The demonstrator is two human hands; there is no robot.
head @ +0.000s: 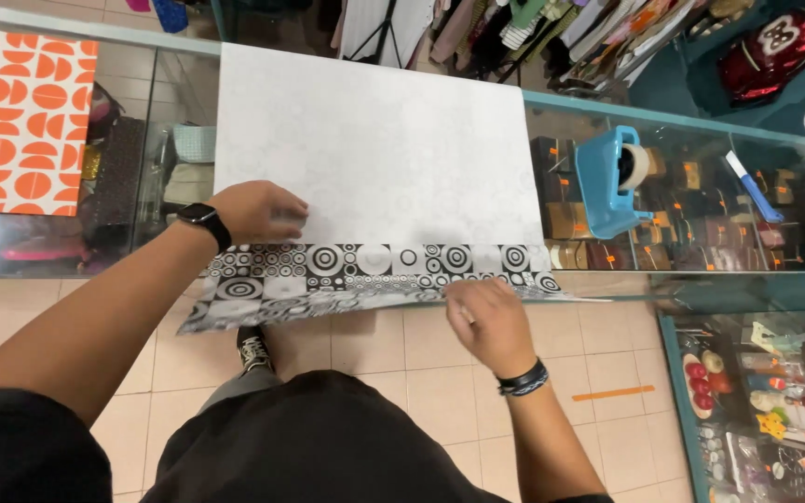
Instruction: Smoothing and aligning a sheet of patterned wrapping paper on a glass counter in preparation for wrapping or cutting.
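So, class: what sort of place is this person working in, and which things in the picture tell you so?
Most likely a small gift or variety shop. The wrapping paper lies on a glass display counter with small boxed goods inside, a blue tape dispenser stands ready, and clothes hang behind.

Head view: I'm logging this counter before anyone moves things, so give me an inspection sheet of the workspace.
Surface: glass counter, a display case with small boxes inside.
Job's things: wrapping paper, white side up, its near edge folded to show black-and-white circles and overhanging the counter.
Clutter: blue tape dispenser; blue-handled tool; orange patterned sheet.
Hands: left hand presses flat on the paper; right hand grips the folded edge.
Cables: nothing seen.
Surroundings: hanging clothes behind, tiled floor, toy shelf.
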